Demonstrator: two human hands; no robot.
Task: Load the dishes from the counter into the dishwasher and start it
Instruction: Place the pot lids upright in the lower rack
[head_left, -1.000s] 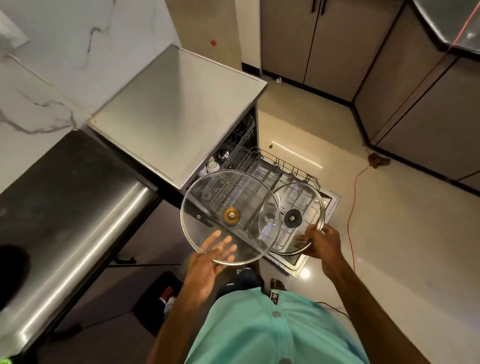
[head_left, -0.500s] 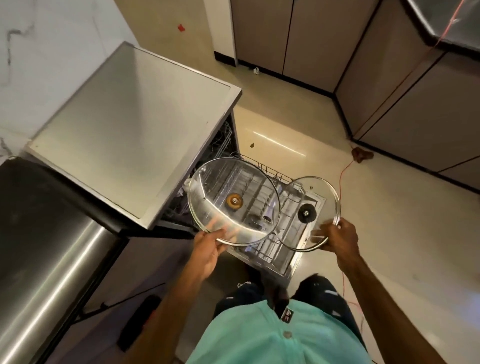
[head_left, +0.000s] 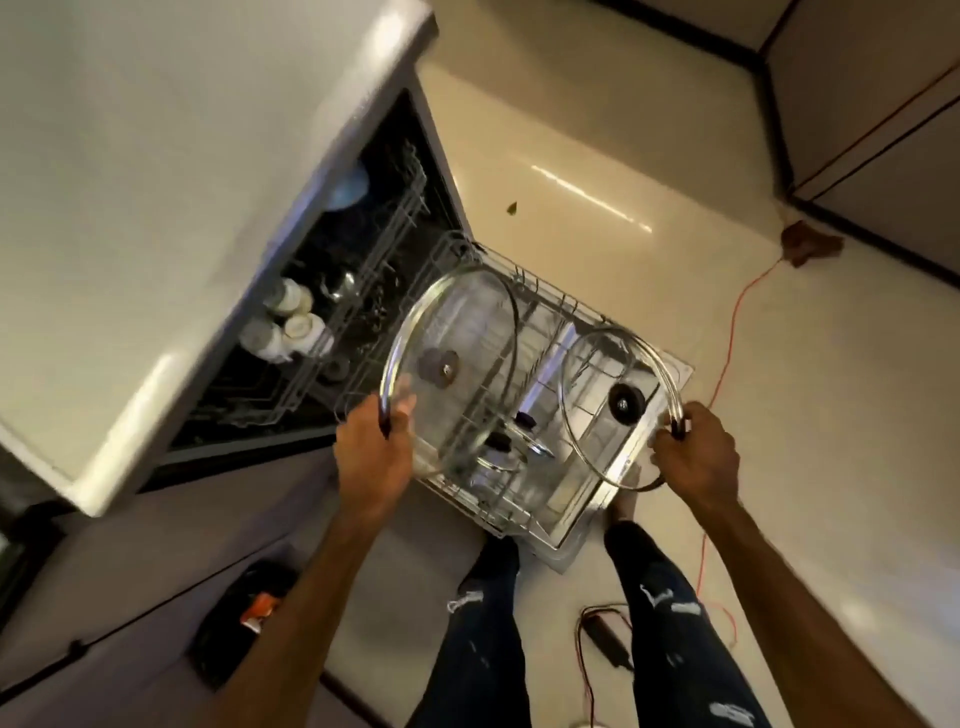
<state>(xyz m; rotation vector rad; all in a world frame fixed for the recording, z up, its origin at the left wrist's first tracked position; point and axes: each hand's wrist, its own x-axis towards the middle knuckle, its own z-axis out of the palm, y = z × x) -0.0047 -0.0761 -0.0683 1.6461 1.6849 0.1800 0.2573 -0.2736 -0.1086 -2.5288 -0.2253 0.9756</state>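
glass lids hang over the pulled-out lower rack (head_left: 566, 332): my left grip (head_left: 371, 452) pinches the large lid (head_left: 457, 332) by its rim, my right grip (head_left: 696, 457) the small lid (head_left: 597, 415). white cups (head_left: 291, 322) sit in the upper rack (head_left: 379, 270). an orange cable (head_left: 732, 322) trails across the floor.
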